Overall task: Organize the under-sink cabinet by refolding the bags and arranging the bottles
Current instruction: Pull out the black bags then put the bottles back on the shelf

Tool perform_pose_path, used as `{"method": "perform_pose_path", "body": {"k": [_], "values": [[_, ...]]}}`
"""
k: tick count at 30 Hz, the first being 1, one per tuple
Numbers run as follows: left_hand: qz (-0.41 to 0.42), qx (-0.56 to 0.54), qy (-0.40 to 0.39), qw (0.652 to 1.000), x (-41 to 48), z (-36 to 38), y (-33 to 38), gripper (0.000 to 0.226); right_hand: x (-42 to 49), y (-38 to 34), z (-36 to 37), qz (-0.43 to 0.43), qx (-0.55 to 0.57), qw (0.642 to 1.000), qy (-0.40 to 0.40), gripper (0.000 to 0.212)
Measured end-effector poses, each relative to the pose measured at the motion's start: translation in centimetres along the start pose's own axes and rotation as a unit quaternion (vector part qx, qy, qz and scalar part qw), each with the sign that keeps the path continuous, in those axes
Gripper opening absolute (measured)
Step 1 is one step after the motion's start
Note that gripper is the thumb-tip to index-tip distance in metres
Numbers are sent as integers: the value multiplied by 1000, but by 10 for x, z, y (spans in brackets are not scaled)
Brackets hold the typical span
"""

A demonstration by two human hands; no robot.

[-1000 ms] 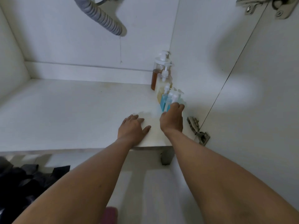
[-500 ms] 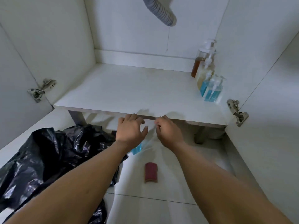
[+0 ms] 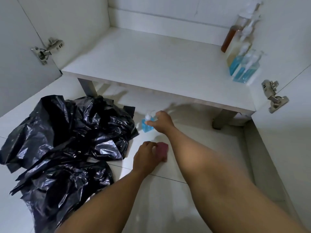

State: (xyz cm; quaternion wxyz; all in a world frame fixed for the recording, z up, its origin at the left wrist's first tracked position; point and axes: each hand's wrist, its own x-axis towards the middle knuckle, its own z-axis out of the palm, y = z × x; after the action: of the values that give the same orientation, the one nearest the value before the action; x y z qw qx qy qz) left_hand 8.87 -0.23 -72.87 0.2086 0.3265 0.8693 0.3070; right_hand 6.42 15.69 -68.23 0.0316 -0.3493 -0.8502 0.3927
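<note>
Two bare forearms are reaching in from 6 o'clock over a glossy white tiled floor, whose grout line is running across under the wrists. The left hand is lying near centre with its fingers curled against a red pad on the tile; I cannot tell whether it is gripping the pad or only touching it. Just beyond, the right hand is gripping a small blue pump bottle that is standing upright on the floor, with the thumb crossing its front. At 9 o'clock crumpled black bags are sprawling over the tiles, unfolded, with their edge just beside the bottle.

Farther off, a white cabinet base is sitting raised on short legs, casting shadow onto the floor below it. At 2 o'clock four shelf bottles are standing in a line against the right wall, blue ones nearest and an amber one farthest. Metal hinges are showing at 10 o'clock and 3 o'clock. The white back wall is closing the space at 12 o'clock.
</note>
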Motion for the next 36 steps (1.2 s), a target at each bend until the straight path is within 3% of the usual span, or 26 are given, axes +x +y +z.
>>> {"method": "perform_pose_path", "body": {"k": [4,9,14,21,25,32,36], "values": [[16,11,48,999,-4,2,15,75,7,1,15,22,63,998,-18,81],[-10,122,32,992,0,5,22,79,12,3,29,17,77,997,15,47],[-65,-49,16,997,0,15,4,61,9,3,18,5,58,998,33,34],[54,-2,122,991,6,-28,10,59,-29,-23,-45,-73,-3,994,83,38],[113,-2,176,978,32,-76,37,60,-43,-50,-96,-89,-20,984,150,34],[216,-20,216,952,101,-132,121,52,-28,-50,-192,-45,20,945,322,48],[201,-15,171,965,138,-123,161,48,-12,-17,-240,18,-4,932,363,58]]}}
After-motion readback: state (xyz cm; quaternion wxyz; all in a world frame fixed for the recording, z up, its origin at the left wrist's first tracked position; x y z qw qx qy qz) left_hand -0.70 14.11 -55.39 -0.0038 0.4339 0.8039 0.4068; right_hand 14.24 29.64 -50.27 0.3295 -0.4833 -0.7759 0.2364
